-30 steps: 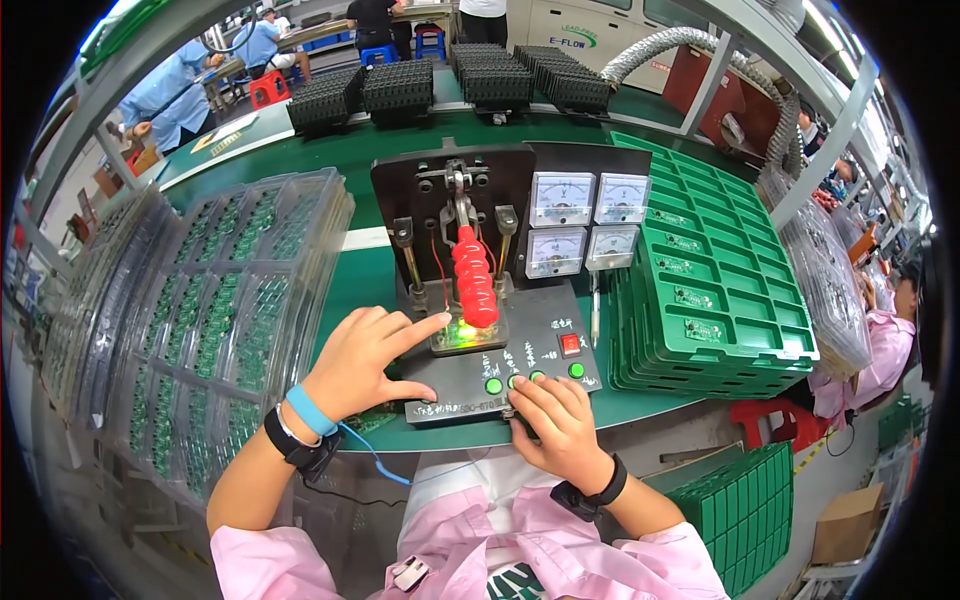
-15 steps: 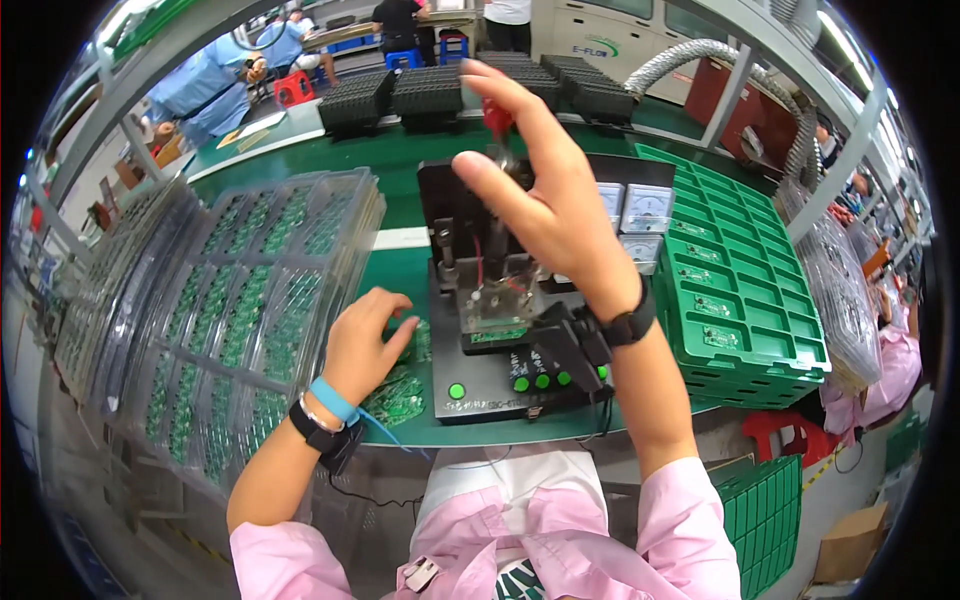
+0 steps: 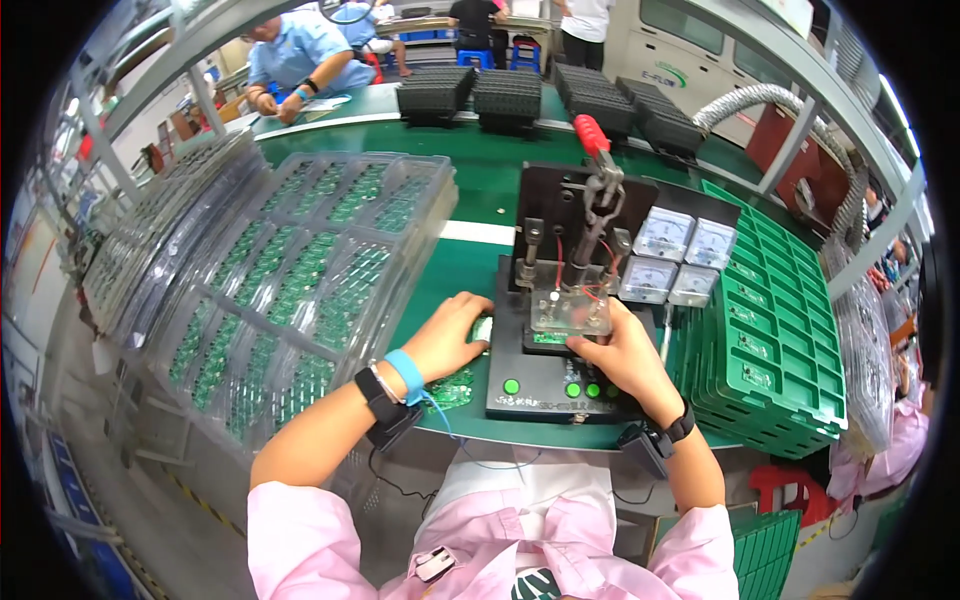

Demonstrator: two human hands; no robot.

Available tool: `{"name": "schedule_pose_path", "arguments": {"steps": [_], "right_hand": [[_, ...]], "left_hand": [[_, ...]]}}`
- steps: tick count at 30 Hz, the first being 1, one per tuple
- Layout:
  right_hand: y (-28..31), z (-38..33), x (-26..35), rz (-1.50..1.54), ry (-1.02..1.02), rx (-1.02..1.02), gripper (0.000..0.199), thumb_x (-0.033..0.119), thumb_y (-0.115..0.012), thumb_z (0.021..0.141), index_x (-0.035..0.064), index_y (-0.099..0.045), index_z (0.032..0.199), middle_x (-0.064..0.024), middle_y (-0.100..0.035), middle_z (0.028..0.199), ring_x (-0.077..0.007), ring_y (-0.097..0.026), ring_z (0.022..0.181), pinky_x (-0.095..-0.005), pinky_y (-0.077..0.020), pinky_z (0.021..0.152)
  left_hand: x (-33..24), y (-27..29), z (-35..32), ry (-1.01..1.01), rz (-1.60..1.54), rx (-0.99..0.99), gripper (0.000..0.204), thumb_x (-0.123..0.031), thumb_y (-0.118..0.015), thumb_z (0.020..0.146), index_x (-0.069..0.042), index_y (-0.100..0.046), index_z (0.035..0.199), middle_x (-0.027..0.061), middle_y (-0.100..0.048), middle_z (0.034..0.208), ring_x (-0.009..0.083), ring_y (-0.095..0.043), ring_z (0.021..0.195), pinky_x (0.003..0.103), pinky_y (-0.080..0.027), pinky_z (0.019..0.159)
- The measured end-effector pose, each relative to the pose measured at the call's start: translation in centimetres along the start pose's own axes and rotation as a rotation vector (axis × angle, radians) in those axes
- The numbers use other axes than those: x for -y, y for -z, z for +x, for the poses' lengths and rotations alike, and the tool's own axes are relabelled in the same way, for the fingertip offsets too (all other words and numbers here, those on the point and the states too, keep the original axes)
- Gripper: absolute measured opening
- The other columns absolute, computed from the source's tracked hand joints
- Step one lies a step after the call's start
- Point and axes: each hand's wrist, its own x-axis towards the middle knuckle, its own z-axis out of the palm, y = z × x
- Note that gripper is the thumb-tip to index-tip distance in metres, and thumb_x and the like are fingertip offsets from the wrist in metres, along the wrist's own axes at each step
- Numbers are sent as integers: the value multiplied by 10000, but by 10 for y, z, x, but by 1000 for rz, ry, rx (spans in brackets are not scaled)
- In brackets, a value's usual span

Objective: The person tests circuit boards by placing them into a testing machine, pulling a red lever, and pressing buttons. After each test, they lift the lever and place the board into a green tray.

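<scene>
"Your right hand (image 3: 630,358) has dropped from the raised red handle (image 3: 591,134) to the fixture (image 3: 512,348); thumb at the green circuit board (image 3: 549,338) under its clear plate (image 3: 562,314), grip unclear."

"And your left hand (image 3: 443,337)?"

"Apart from it, at the fixture's left side by loose boards (image 3: 450,391); whether you pinch one, I can't tell. Handle up, that board now seems within reach."

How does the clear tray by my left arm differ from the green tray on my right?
The clear tray is see-through; the green tray is opaque. The clear tray is crowded with small circuit boards; the green tray shows only a few, along one side. Both are sectioned and hold boards.
</scene>
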Motion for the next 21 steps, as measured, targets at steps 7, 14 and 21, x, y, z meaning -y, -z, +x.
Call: {"name": "schedule_pose_path", "arguments": {"steps": [7, 14, 21], "right_hand": [[-17, -10, 12, -10, 8, -87, 220, 72, -726, 786, 36, -623, 978, 27, -527, 758, -61, -437, 661, -245, -377, 581], [2, -22, -1, 150, -112, -119, 196, 42, -704, 806, 19, -598, 969, 28, -522, 760, -41, -458, 680, -240, -384, 580], [85, -69, 26, 185, -47, -73, 223, 21, -703, 812, 22, -587, 1002, 22, -577, 731, -50, -535, 641, -209, -419, 570]], "left_hand": [[-30, 18, -13, 319, -260, -85, 347, -5, -695, 768, 24, -575, 1093, 173, -591, 976, 340, -597, 952, 414, -500, 838], [-24, 30, -7, 198, -139, -144, 183, -12, -659, 847, 42, -604, 1013, 192, -597, 1053, 312, -625, 1014, 369, -528, 820], [-30, 16, 9, 220, -124, -420, 265, -44, -570, 915, 11, -513, 1168, 233, -568, 1114, 366, -592, 1053, 436, -472, 891]]}}
